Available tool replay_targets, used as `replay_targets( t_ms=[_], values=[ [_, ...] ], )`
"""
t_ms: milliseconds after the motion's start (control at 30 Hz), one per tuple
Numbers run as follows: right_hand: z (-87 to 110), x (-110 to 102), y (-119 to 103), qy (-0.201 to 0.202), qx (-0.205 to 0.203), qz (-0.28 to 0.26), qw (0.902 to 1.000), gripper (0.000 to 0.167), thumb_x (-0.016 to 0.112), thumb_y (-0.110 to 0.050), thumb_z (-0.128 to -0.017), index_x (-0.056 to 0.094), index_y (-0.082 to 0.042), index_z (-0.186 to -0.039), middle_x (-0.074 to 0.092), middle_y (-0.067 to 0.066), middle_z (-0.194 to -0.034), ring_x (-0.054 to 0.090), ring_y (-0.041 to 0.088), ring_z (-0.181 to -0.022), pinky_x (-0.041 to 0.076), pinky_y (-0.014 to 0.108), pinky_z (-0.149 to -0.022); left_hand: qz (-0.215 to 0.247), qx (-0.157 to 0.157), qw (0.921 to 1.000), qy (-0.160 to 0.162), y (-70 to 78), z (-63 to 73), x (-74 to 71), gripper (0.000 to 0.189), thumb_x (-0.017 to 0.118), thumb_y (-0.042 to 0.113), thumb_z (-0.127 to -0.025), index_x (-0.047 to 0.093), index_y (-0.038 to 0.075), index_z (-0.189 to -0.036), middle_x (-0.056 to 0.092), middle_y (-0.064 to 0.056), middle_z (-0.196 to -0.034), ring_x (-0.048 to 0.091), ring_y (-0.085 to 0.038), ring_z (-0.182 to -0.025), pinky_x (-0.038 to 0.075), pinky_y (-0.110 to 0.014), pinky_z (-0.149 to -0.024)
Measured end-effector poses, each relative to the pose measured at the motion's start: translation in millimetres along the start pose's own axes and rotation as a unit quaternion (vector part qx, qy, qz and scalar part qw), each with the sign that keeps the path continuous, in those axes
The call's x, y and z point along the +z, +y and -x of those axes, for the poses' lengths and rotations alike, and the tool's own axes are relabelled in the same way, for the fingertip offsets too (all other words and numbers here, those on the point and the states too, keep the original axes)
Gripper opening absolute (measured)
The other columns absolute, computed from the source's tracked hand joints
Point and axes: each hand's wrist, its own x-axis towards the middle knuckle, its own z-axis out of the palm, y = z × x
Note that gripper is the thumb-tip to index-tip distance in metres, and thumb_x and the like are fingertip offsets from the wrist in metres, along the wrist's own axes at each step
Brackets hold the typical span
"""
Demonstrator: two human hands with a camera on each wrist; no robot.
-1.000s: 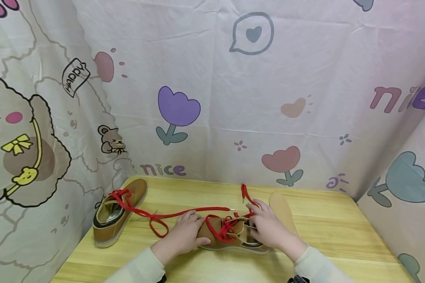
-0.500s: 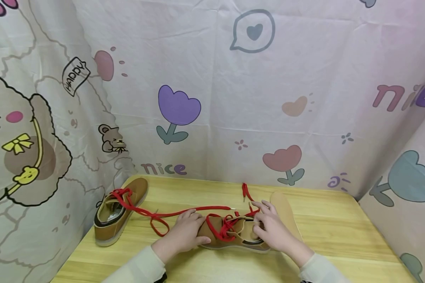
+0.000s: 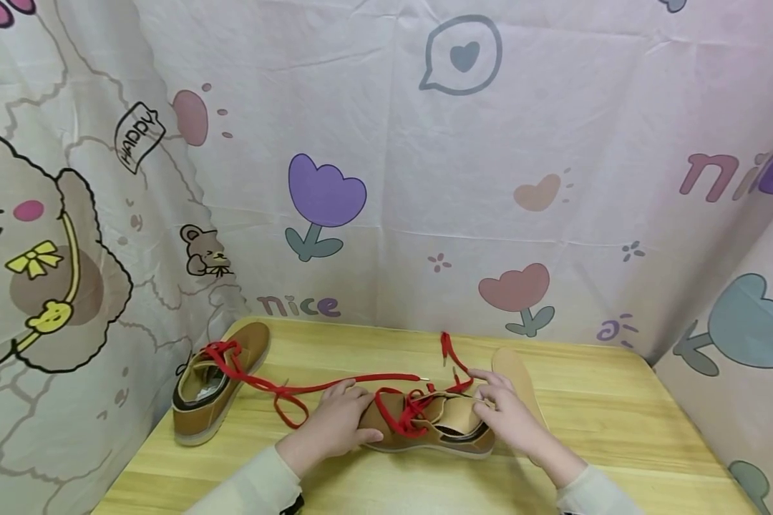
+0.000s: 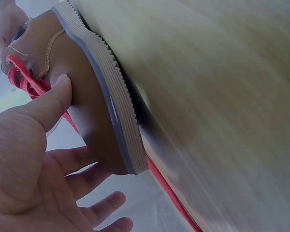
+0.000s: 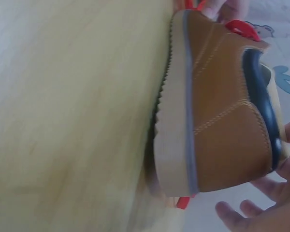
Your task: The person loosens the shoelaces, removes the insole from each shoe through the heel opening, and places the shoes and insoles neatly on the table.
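A brown leather shoe [image 3: 386, 425] with red laces [image 3: 414, 415] lies on the table, toe to the left. My left hand [image 3: 335, 420] grips its toe, thumb on the near side and fingers over the far side. At the shoe's opening, my right hand [image 3: 505, 411] pinches the heel end of a tan insole [image 3: 462, 416] between thumb and fingers. That insole slants up out of the opening, its front part hidden inside the shoe. The right wrist view shows the shoe's heel [image 5: 232, 150] and dark collar lining beside my right fingers.
A second brown shoe [image 3: 196, 408] with long red laces [image 3: 328, 389] stands at the left; the laces trail toward the middle. Another tan insole [image 3: 515, 379] lies behind my right hand. A printed curtain [image 3: 386, 179] surrounds the wooden table [image 3: 618, 429].
My right hand has moved back to the right from the shoe's opening, and the insole's heel end has risen with it. My left hand stays on the toe.
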Motion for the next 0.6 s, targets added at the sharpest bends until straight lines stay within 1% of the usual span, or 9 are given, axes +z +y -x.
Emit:
replay_targets(
  t_ms=[133, 200, 233, 300, 400, 467, 600],
  values=[
    [-0.7, -13, -2, 0.001, -0.004, -0.041, 0.9991, 0.025, 0.054, -0.002, -0.088, 0.052, -0.014, -0.065, 0.051, 0.023, -0.143, 0.04, 0.05, -0.132, 0.04, 0.056, -0.094, -0.001, 0.0, 1.0, 0.0, -0.1, -0.9, 1.1, 0.071, 0.072, 0.054, -0.085, 0.063, 0.003, -0.134, 0.061, -0.011, -0.134, 0.04, -0.042, -0.136, 0.03, -0.062, -0.11],
    [-1.2, -22, -1, 0.011, -0.005, -0.044, 0.999, 0.025, 0.053, -0.001, -0.087, 0.052, -0.012, -0.065, 0.052, 0.024, -0.142, 0.043, 0.051, -0.13, 0.041, 0.056, -0.093, -0.002, 0.001, 1.0, 0.0, -0.4, -1.8, 1.7, 0.071, 0.072, 0.054, -0.085, 0.063, 0.004, -0.135, 0.061, -0.011, -0.134, 0.04, -0.042, -0.136, 0.03, -0.062, -0.11],
    [-1.3, -26, -1, 0.015, -0.006, -0.038, 0.9992, 0.025, 0.053, -0.001, -0.088, 0.052, -0.013, -0.065, 0.052, 0.024, -0.141, 0.044, 0.051, -0.129, 0.041, 0.056, -0.092, -0.001, 0.001, 1.0, 0.0, -0.6, -2.0, 1.8, 0.072, 0.072, 0.054, -0.085, 0.063, 0.004, -0.135, 0.061, -0.011, -0.134, 0.04, -0.042, -0.136, 0.03, -0.062, -0.11],
    [-0.6, -34, 0, 0.016, 0.002, -0.018, 0.9997, 0.026, 0.054, -0.002, -0.088, 0.051, -0.014, -0.065, 0.055, 0.02, -0.14, 0.041, 0.05, -0.13, 0.038, 0.058, -0.094, 0.0, -0.002, 1.0, -0.003, -1.4, -2.1, 2.7, 0.072, 0.072, 0.055, -0.085, 0.062, 0.004, -0.135, 0.06, -0.011, -0.135, 0.04, -0.042, -0.137, 0.03, -0.062, -0.11],
    [0.5, -41, 2, -0.004, 0.003, 0.019, 0.9998, 0.028, 0.056, -0.003, -0.088, 0.051, -0.016, -0.064, 0.058, 0.019, -0.136, 0.038, 0.05, -0.13, 0.036, 0.059, -0.093, 0.001, -0.006, 1.0, -0.006, -1.8, -2.5, 3.1, 0.073, 0.072, 0.055, -0.085, 0.062, 0.005, -0.136, 0.059, -0.011, -0.137, 0.039, -0.041, -0.138, 0.03, -0.062, -0.11],
    [1.8, -44, 2, -0.023, 0.007, 0.034, 0.9991, 0.026, 0.058, -0.006, -0.088, 0.052, -0.017, -0.065, 0.058, 0.019, -0.135, 0.038, 0.05, -0.129, 0.039, 0.06, -0.091, 0.0, -0.007, 0.9999, -0.007, -1.2, -2.8, 3.1, 0.073, 0.072, 0.055, -0.085, 0.062, 0.005, -0.136, 0.059, -0.011, -0.137, 0.039, -0.041, -0.138, 0.03, -0.062, -0.111],
    [1.7, -47, -1, -0.037, 0.011, 0.088, 0.9953, 0.025, 0.064, -0.014, -0.089, 0.055, -0.023, -0.066, 0.059, 0.018, -0.134, 0.04, 0.048, -0.128, 0.042, 0.064, -0.092, -0.006, -0.005, 1.0, -0.003, 0.2, -1.7, 2.1, 0.072, 0.073, 0.055, -0.085, 0.062, 0.004, -0.135, 0.06, -0.011, -0.135, 0.04, -0.042, -0.137, 0.03, -0.062, -0.11]
  ],
)
